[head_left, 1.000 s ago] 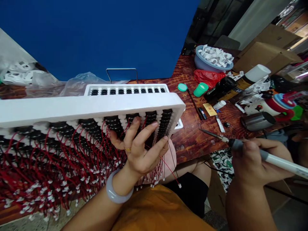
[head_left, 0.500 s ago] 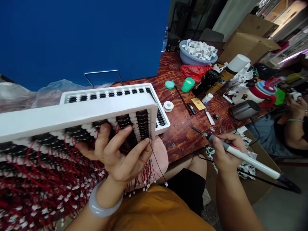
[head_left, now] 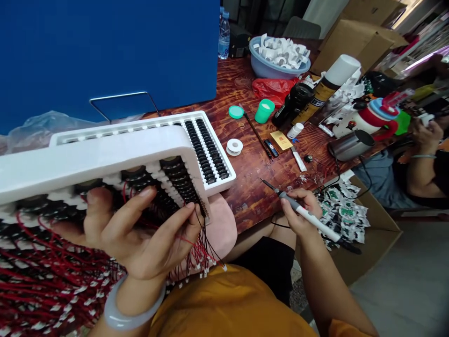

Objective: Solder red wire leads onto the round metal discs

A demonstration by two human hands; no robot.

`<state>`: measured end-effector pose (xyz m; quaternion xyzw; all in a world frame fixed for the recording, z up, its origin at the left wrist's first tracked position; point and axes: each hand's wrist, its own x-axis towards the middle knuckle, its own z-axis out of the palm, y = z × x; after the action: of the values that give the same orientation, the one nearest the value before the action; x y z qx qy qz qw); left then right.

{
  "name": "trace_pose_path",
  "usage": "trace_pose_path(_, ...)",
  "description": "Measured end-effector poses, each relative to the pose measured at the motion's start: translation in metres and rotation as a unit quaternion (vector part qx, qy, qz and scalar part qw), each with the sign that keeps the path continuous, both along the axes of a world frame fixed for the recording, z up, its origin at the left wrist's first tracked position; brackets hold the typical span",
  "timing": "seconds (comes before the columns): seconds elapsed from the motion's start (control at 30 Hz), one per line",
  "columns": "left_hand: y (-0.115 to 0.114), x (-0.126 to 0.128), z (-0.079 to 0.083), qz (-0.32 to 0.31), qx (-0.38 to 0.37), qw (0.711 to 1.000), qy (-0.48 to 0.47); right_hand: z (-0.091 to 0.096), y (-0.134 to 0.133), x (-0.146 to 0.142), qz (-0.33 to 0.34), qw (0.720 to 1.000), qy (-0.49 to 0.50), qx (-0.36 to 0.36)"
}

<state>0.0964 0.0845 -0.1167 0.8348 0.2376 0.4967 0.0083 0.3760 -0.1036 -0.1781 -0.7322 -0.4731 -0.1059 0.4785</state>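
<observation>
My left hand (head_left: 140, 234) is at the near right corner of a tilted white tray (head_left: 105, 152). Its thumb and index finger pinch a thin dark wire (head_left: 199, 213) by the tray's inner edge, while the other fingers spread over rows of black round parts (head_left: 177, 175). Many red wires (head_left: 52, 276) with small white connectors hang from this tray. Further right, my right hand (head_left: 301, 210) grips a soldering iron (head_left: 312, 220) with a grey and white handle. Its tip points left towards the tray, apart from it. Behind lies a second white tray (head_left: 229, 178) with similar black rows.
On the wooden table (head_left: 242, 201) are a solder spool (head_left: 234, 147), a green jar (head_left: 264, 111), a gold box (head_left: 280, 139) and a blue basin (head_left: 273, 70) of white pieces. An open carton (head_left: 379, 234) holds small packets. Another person's hand (head_left: 426, 131) shows at right.
The view has shifted slightly, so the table's things appear further left. My right hand has moved left with the soldering iron. My left hand and the tilted tray also sit further left.
</observation>
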Motion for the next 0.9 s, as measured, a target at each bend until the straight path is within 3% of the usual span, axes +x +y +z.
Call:
trace_pose_path(0.1, 0.0005, -0.0003, 0.0043, 0.041, 0.099, 0.994, 0.02, -0.0034, -0.0039, -0.0002, 0.012, 1.0, 0.01, -0.008)
trace_pose_path(0.33, -0.0004, 0.0023, 0.01, 0.043, 0.092, 0.994, 0.041, -0.0065, -0.0038, -0.0027, 0.015, 0.999, 0.026, -0.019)
trace_pose_path(0.67, 0.0006, 0.0015, 0.0043, 0.061, 0.083, 0.994, 0.04, -0.0071, -0.0008, -0.002, 0.021, 0.999, 0.022, -0.017)
trace_pose_path(0.9, 0.005, -0.0039, 0.0013, 0.038, 0.109, 0.992, 0.05, -0.0094, 0.003, 0.0001, 0.024, 0.999, 0.021, -0.009)
